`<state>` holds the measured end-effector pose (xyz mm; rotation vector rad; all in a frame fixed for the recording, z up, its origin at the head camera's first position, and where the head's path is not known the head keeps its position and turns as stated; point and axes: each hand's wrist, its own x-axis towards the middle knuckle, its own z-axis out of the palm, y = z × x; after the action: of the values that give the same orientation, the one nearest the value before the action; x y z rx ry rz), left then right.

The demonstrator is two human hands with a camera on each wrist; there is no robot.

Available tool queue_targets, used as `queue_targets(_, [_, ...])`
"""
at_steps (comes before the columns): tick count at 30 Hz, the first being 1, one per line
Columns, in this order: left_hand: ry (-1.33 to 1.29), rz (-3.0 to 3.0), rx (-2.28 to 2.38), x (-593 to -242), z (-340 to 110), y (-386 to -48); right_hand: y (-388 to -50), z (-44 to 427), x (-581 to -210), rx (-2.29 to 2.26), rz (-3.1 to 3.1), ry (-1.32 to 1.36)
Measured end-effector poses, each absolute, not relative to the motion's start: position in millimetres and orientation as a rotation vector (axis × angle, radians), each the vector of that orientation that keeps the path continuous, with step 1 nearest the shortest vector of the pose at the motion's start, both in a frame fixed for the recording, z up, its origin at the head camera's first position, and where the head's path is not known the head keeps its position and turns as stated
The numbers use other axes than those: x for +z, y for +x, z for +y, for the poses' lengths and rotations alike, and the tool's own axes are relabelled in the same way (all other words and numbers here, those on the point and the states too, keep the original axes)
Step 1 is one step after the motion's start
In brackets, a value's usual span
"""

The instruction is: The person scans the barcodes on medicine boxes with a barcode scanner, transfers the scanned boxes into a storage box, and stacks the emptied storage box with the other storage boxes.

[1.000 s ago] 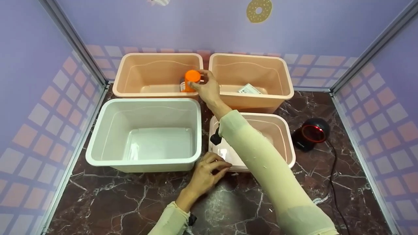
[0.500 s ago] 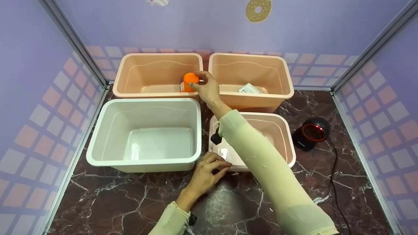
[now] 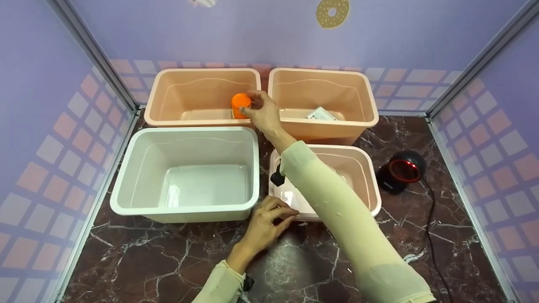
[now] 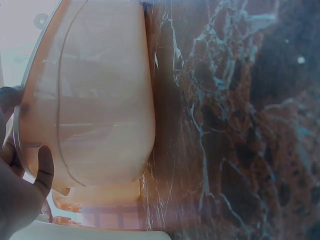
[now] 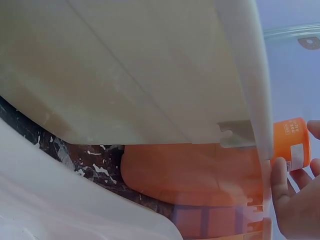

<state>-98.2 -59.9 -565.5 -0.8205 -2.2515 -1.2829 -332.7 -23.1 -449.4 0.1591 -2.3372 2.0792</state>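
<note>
My right hand (image 3: 265,113) holds an orange bottle (image 3: 241,103) between thumb and fingers, at the right end of the back left peach bin (image 3: 202,73). A white label shows on the orange bottle (image 5: 292,145) in the right wrist view. My left hand (image 3: 263,223) pinches the near left rim of the front right pale pink bin (image 3: 324,148). In the left wrist view the left thumb (image 4: 45,165) presses the outer wall of this bin (image 4: 105,90), and the other fingers go over the rim. My right sleeve hides part of that bin's inside.
A white bin (image 3: 185,209) stands front left. The back right peach bin (image 3: 320,75) contains a small white box (image 3: 321,114). A black scanner (image 3: 402,172) with a red light and a cable (image 3: 429,227) stands at the right. Lilac walls (image 3: 269,38) enclose the marble-patterned table (image 3: 168,256).
My right hand has moved slightly left with the orange bottle. A small labelled item visible beside it inside the bin is now mostly hidden behind it. My left hand has stayed put.
</note>
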Motion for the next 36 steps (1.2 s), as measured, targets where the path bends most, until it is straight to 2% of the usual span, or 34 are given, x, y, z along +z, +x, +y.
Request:
queue_targets(23, [-0.824, -2.237, -1.266, -565.2, -59.2, -98.3, -332.0, -23.2, -453.0, 2.02, -2.318, 0.079])
queue_targets(36, [-0.829, -2.227, -1.257, -565.7, -60.3, -98.7, -330.2, -26.9, -450.2, 2.269, -2.354, 0.298])
